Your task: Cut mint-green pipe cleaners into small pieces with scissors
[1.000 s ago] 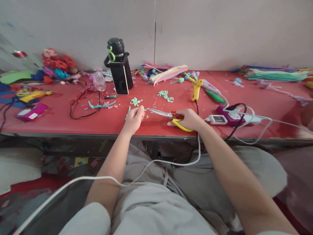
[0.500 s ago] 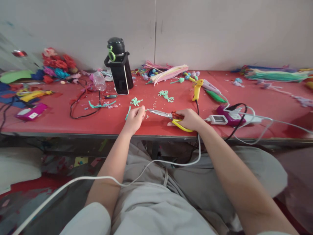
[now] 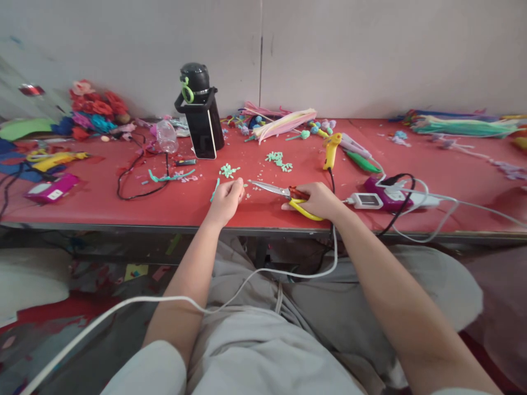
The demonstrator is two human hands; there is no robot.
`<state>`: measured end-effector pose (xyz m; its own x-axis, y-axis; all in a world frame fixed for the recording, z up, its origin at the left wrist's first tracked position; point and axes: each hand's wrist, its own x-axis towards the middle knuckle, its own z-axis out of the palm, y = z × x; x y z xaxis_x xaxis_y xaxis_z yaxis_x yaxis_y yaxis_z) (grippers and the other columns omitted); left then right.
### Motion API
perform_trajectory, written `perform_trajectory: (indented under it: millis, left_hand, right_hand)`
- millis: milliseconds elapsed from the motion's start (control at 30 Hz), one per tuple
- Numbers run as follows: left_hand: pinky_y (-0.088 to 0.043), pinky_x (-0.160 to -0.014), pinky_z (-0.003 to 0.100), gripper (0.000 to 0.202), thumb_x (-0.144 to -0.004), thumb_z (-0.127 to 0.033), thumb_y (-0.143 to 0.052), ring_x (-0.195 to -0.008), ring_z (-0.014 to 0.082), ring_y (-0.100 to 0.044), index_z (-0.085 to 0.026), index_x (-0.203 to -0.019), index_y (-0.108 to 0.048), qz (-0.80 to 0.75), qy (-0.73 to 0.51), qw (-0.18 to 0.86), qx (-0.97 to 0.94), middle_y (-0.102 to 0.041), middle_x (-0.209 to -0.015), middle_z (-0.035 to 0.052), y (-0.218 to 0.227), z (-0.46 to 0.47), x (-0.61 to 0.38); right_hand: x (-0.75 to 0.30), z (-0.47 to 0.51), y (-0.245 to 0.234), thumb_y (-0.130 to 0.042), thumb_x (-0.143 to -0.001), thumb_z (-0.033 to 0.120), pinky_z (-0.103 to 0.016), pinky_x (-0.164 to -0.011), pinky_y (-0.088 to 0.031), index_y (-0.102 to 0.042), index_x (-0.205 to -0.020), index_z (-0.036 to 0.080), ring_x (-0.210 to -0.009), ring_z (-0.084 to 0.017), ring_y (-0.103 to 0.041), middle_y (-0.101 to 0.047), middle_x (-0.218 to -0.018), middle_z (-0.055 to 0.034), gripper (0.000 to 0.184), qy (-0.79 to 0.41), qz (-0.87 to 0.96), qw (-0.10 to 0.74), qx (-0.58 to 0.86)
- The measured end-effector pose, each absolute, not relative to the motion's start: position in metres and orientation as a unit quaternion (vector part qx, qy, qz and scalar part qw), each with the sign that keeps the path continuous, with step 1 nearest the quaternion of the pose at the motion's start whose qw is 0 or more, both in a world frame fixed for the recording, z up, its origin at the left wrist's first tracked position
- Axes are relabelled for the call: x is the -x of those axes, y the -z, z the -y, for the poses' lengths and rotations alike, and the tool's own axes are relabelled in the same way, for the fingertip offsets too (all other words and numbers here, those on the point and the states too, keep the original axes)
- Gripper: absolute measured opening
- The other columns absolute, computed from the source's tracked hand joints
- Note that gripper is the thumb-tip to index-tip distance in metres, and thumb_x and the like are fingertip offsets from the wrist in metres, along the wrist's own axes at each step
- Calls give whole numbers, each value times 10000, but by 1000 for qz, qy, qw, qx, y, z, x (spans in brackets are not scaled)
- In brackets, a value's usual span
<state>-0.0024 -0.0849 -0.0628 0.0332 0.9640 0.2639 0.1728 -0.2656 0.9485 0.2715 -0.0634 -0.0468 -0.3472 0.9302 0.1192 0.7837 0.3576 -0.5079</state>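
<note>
My left hand (image 3: 226, 198) is closed in a pinch just above the red table. A teal-green pipe cleaner (image 3: 214, 189) sticks out behind its fingers; the pinched part is mostly hidden. My right hand (image 3: 315, 201) grips a pair of scissors (image 3: 275, 190) with yellow and red handles. The scissors' blades look closed, and their tips point at my left fingertips, a short gap apart. Beyond my hands lie two loose heaps of short light-green pieces, a left pile (image 3: 229, 170) and a right pile (image 3: 280, 161). Small pale clippings are scattered between them.
A phone (image 3: 200, 134) leans on a black flask (image 3: 197, 82). At right are a yellow glue gun (image 3: 331, 151) and a purple power strip (image 3: 387, 195) with cables. Pipe cleaner bundles (image 3: 284, 125) lie along the wall. A white cable (image 3: 177, 299) crosses my lap.
The scissor tips have drawn slightly away from my left fingertips, and the bit of green that stuck out there is less visible. Both hands otherwise stay almost in place.
</note>
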Motion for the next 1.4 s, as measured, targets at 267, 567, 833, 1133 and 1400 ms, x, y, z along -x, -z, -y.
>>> perform_trajectory:
  millis: [267, 567, 833, 1133, 1400]
  left_hand:
    - [-209, -508, 291, 540, -965, -540, -579, -485, 94, -296, -213, -587, -376, -460, -532, 402, -586, -332, -533, -43, 58, 86, 0]
    - [-302, -569, 308, 458, -994, -436, -531, -535, 135, -416, -208, -599, -482, -546, -497, 180, -650, -445, -538, -13, 33, 77, 28]
    - [-269, -572, 306, 433, -944, -308, -526, -501, 153, -421, -212, -524, -481, -601, -359, 150, -698, -425, -464, -19, 13, 13, 80]
    - [-231, -536, 299, 470, -906, -451, -582, -485, 134, -350, -218, -518, -455, -576, -280, 198, -742, -372, -484, -29, 23, -19, 99]
    - [-223, -544, 296, 526, -924, -524, -580, -521, 120, -317, -215, -543, -391, -604, -243, 194, -734, -337, -522, -38, 4, -20, 81]
  right_hand:
    - [-272, 65, 46, -632, -635, 926, -310, -585, -267, -427, -641, 225, -628, -139, -365, -403, -615, 19, 731, -187, 799, 203, 535]
    - [-270, 63, 44, -612, -637, 944, -312, -578, -259, -404, -638, 229, -621, -139, -362, -427, -613, 13, 744, -188, 800, 186, 539]
    - [-265, 56, 38, -629, -647, 915, -314, -565, -268, -423, -621, 237, -583, -147, -419, -496, -592, 2, 710, -210, 802, 126, 545]
    - [-272, 48, 23, -722, -707, 778, -316, -568, -331, -645, -858, 242, -699, -241, -627, -736, -850, -89, 562, -149, 773, 62, 613]
    - [-272, 42, -4, -548, -913, 568, -330, -613, -347, -729, -1032, 238, -866, -295, -715, -782, -1076, -113, 395, -82, 792, -37, 604]
